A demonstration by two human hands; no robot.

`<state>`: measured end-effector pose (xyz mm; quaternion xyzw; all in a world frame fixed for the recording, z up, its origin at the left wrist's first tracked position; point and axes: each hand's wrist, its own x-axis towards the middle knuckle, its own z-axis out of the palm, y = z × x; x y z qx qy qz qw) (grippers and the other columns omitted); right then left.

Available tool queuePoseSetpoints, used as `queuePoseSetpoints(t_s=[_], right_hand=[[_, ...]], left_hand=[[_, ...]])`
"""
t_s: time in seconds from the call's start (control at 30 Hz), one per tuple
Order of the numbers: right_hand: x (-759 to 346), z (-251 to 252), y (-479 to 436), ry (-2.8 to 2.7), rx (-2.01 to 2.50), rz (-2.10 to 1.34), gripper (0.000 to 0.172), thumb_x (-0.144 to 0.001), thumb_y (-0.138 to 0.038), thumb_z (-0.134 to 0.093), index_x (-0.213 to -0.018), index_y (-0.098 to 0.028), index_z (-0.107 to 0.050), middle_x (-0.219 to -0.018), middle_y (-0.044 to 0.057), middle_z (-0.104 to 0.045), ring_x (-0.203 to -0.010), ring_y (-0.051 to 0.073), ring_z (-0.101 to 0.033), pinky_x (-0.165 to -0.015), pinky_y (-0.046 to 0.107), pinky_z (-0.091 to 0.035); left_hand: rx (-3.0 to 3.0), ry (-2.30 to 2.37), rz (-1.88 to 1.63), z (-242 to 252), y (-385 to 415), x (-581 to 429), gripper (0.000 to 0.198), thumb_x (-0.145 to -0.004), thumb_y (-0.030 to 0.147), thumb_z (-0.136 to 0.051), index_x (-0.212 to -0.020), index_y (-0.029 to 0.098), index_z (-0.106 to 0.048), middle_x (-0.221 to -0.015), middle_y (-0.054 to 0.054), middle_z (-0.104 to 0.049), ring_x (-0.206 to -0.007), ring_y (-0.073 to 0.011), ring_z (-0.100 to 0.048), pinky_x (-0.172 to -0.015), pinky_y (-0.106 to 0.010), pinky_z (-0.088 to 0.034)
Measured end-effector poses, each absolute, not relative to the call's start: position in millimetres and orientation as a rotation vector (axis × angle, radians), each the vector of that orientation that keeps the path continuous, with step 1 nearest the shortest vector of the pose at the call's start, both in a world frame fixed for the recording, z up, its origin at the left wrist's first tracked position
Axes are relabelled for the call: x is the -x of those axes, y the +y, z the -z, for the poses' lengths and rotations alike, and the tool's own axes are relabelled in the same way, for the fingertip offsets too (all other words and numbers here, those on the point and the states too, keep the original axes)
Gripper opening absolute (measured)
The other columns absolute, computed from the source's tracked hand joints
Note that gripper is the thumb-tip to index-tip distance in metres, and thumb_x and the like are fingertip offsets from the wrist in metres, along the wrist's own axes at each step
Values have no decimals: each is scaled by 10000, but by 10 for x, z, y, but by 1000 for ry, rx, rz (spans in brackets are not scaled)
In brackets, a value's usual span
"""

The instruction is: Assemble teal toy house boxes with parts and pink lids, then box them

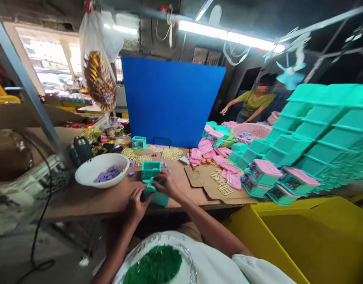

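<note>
My left hand [137,203] is closed on a teal plastic part with a round, disc-like end [148,191] at the table's front edge. The fingers of my right hand [166,183] pinch the same part at its thin upper end; their tips are partly hidden. Just under and beside my hands lies a teal plastic box [160,198], partly covered by them. Beyond my fingertips stands another teal box [151,170] with its top uncovered.
To the left, a white bowl [89,173] holds purple pieces. Cream plastic frames [172,153] and pink lids [207,146] lie farther back, before a blue panel [172,98]. Tall teal bin stacks [326,130] and a yellow container [317,236] stand right. A person [255,102] works behind.
</note>
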<state>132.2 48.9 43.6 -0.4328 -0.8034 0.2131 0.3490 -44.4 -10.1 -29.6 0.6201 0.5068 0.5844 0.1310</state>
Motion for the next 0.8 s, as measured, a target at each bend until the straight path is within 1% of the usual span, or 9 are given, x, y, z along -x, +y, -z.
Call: queuePoseSetpoints(t_s=[0.07,0.17,0.2,0.23,0.4,0.47,0.53,0.63,0.8], right_hand=[[-1424,-420,468,-2061,1110,-623,347,-935,-419,-764,-1180,-172,-768,-1233,137,-711,-1142,242,-694,-995,379,-566],[-1597,-374,424,-2098,1124,-705,761,-817,-565,-851,-1448,-196,-639,-1401,177,-645,-1278,305,-656,-1058,442,-556],[-1642,-354,406,-2128,1126,-728,852,-780,-581,-875,-1493,-203,-604,-1430,182,-631,-1308,322,-641,-1073,457,-553],[-1675,-332,387,-2156,1121,-748,893,-767,-582,-881,-1521,-208,-581,-1451,184,-622,-1325,331,-632,-1083,465,-550],[-1694,-225,325,-2214,980,-738,840,-856,-468,-805,-1592,-206,-496,-1464,180,-600,-1296,301,-641,-1078,447,-553],[-1690,-217,328,-2260,898,-678,891,-849,-417,-809,-1629,-198,-438,-1478,189,-573,-1327,308,-612,-1092,458,-544],[-1700,-238,342,-2313,840,-609,943,-845,-377,-815,-1660,-189,-378,-1501,203,-541,-1374,323,-567,-1113,483,-531],[-1714,-302,369,-2371,821,-550,984,-856,-352,-814,-1687,-195,-312,-1519,211,-520,-1411,342,-521,-1130,525,-519],[-1678,-443,408,-2407,822,-584,1029,-857,-403,-832,-1701,-205,-278,-1499,199,-541,-1372,344,-545,-1140,535,-512]], left_hand=[[-1742,1488,-1642,285,-125,465,594,-859,759,-678,-1008,192,-777,-986,-149,-784,-965,-327,-749,-888,-469,-623],[-1625,1471,-1586,328,-126,508,566,-913,705,-647,-1083,179,-766,-1095,-157,-777,-991,-289,-754,-836,-405,-646],[-1588,1454,-1574,338,-122,521,572,-918,704,-639,-1091,173,-764,-1113,-159,-775,-994,-281,-758,-817,-386,-651],[-1553,1433,-1566,338,-118,533,585,-917,710,-636,-1091,166,-764,-1121,-161,-774,-999,-277,-762,-813,-376,-654],[-1453,1313,-1511,204,-102,596,719,-908,796,-569,-1158,155,-777,-1199,-167,-791,-1159,-307,-745,-1026,-427,-603],[-1406,1262,-1471,128,-98,611,744,-910,794,-571,-1231,150,-760,-1254,-160,-783,-1208,-311,-730,-1072,-436,-577],[-1289,1181,-1431,67,-85,611,739,-899,762,-626,-1293,145,-732,-1284,-153,-775,-1228,-311,-721,-1087,-438,-566],[-1080,1065,-1381,24,-48,591,708,-857,686,-734,-1327,157,-712,-1281,-130,-778,-1238,-305,-712,-1073,-421,-569],[-917,1049,-1271,17,15,558,633,-841,609,-759,-1318,195,-713,-1266,-96,-780,-1132,-270,-739,-895,-352,-620]])
